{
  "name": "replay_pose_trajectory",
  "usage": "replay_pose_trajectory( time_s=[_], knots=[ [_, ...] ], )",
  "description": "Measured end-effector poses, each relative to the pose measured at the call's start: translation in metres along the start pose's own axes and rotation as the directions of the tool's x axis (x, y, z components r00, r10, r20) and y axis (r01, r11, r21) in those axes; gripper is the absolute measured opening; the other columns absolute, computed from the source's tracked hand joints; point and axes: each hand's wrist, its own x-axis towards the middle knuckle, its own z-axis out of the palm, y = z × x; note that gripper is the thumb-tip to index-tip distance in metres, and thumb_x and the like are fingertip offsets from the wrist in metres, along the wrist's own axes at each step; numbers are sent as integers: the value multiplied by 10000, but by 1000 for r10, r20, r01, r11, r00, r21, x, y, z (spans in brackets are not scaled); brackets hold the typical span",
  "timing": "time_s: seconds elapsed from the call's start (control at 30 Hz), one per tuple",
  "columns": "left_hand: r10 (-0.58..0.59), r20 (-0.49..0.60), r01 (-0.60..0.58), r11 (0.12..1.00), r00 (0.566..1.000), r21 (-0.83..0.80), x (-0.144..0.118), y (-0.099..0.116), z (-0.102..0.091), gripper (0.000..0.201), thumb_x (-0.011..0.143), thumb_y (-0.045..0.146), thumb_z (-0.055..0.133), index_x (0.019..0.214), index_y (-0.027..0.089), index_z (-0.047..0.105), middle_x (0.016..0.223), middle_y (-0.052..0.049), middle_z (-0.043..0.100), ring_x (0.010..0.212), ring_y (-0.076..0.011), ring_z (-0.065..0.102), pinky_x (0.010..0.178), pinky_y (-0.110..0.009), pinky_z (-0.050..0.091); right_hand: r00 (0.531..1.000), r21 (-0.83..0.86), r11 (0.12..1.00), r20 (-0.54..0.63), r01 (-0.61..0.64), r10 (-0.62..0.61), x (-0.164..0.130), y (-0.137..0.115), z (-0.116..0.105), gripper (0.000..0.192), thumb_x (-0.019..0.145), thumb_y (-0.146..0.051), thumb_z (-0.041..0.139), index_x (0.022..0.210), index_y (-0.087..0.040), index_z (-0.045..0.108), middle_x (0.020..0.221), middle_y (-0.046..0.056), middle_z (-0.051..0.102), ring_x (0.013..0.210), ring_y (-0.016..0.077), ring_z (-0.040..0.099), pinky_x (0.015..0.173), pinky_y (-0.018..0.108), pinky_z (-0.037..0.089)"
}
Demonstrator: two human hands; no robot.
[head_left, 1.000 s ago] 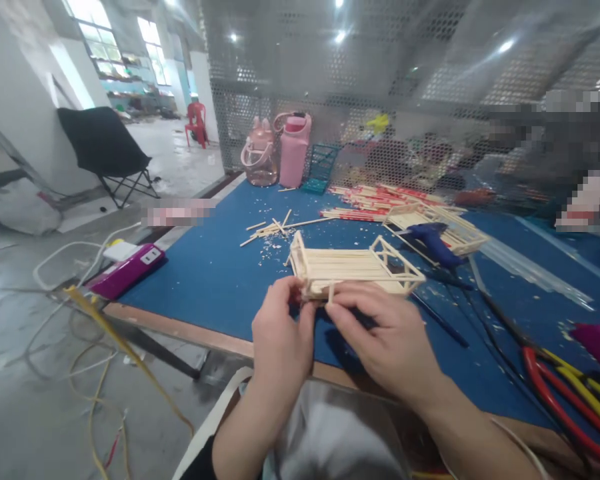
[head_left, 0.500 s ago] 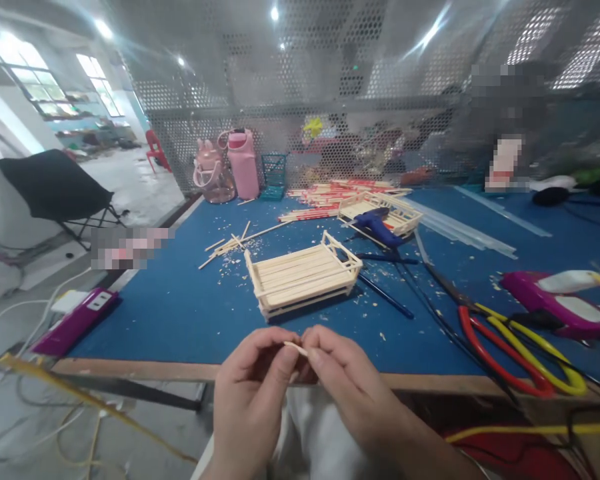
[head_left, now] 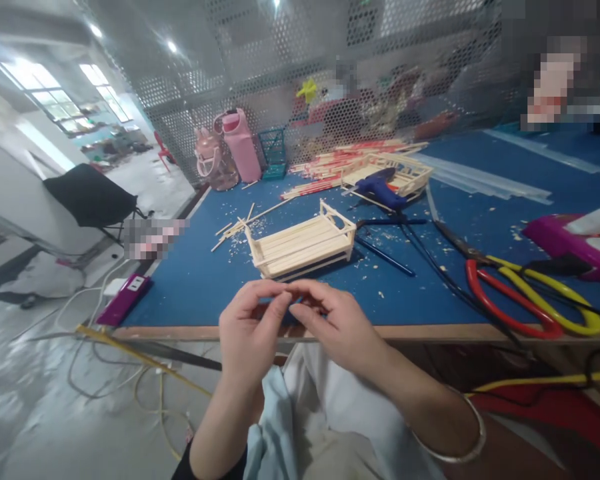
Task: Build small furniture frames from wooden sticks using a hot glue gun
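Near the table's front edge, my left hand (head_left: 253, 327) and my right hand (head_left: 337, 323) meet at the fingertips. Both are closed in a pinch. A short pale piece of wooden stick showed between them earlier; now the fingers hide whatever they hold. Just beyond stands a small bed-like frame of wooden sticks (head_left: 303, 247), upright with a slatted top and raised ends. Farther back, a blue glue gun (head_left: 383, 190) rests against a second stick frame (head_left: 415, 175). Loose cut sticks (head_left: 235, 228) and chips lie left of the nearer frame.
Shears with red and yellow handles (head_left: 520, 293) lie at right near a purple power strip (head_left: 570, 243). Red-marked sticks (head_left: 350, 160) and clear glue sticks (head_left: 490, 179) lie behind. Two pink bottles (head_left: 243, 147) stand at the back left. Another purple power strip (head_left: 125, 300) sits at the left edge.
My view has tilted and shifted, so the table sits higher. My hands remain together but have turned, and the pale stick piece between them is no longer visible. The frames and tools stay put.
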Motion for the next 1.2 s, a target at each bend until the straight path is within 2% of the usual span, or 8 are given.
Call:
replay_pose_trajectory(
  time_s=[0.13, 0.23, 0.3, 0.4, 0.53, 0.7, 0.8, 1.2],
  knots=[
    [147, 98, -157, 981, 984, 112, 4, -1, -3, 104, 785, 257, 632, 842, 207, 702, 812, -37, 657, 737, -140, 605, 616, -239, 498, 999, -96, 995, -13, 42, -43, 5, 0, -2, 137, 849, -213, 530, 809, -177, 656, 740, -1, 675, 673, 119, 587, 639, 234, 439],
    [227, 153, -257, 941, 962, 219, 28, -3, -21, 337, 783, 282, 620, 1115, 225, 632, 1144, -93, 606, 738, -123, 579, 626, -242, 494, 986, -258, 956, -57, 139, -159, 13, 4, -8, 119, 844, -169, 541, 810, -169, 655, 765, 17, 663, 688, 124, 577, 644, 236, 434],
    [208, 338, -306, 913, 918, 270, 50, -3, -33, 514, 750, 295, 636, 1251, 240, 538, 1264, -111, 562, 662, -105, 562, 573, -235, 475, 956, -388, 888, -53, 245, -287, 23, 4, -14, 154, 861, -138, 507, 844, -163, 658, 818, 46, 655, 766, 141, 585, 708, 252, 442],
    [80, 605, -373, 849, 792, 375, 80, 2, -42, 681, 705, 251, 636, 1352, 266, 425, 1097, -57, 669, 580, -105, 543, 565, -236, 447, 908, -585, 728, 32, 356, -418, 41, 1, -23, 212, 886, -132, 458, 887, -155, 669, 842, 78, 633, 815, 167, 572, 749, 276, 433],
    [-5, 712, -500, 709, 702, 497, 95, 10, -36, 738, 682, 212, 638, 1380, 254, 400, 822, -7, 697, 597, -155, 563, 576, -242, 401, 859, -775, 462, 195, 431, -474, 55, -1, -24, 257, 909, -184, 439, 878, -164, 693, 810, 86, 627, 795, 197, 537, 713, 305, 383],
    [11, 697, -428, 796, 717, 428, 89, 11, -31, 707, 712, 236, 616, 1379, 218, 380, 802, 7, 680, 607, -143, 562, 595, -234, 416, 813, -847, 331, 183, 416, -552, 50, 8, -15, 307, 933, -205, 404, 866, -189, 703, 807, 75, 644, 750, 189, 504, 683, 326, 300],
    [31, 675, -378, 847, 737, 374, 86, 7, -33, 682, 726, 258, 604, 1368, 204, 382, 779, 15, 659, 610, -132, 556, 598, -230, 423, 805, -861, 323, 152, 393, -573, 50, 12, -11, 304, 938, -233, 420, 850, -209, 710, 758, 58, 630, 714, 180, 480, 666, 328, 264],
    [97, 696, -311, 931, 711, 189, 89, 1, -35, 680, 717, 225, 578, 1362, 167, 370, 749, 10, 573, 598, -117, 511, 576, -232, 397, 791, -868, 301, 155, 395, -591, 51, 14, -10, 334, 953, -240, 399, 879, -215, 724, 709, 43, 637, 672, 164, 491, 673, 333, 247]
  ],
)
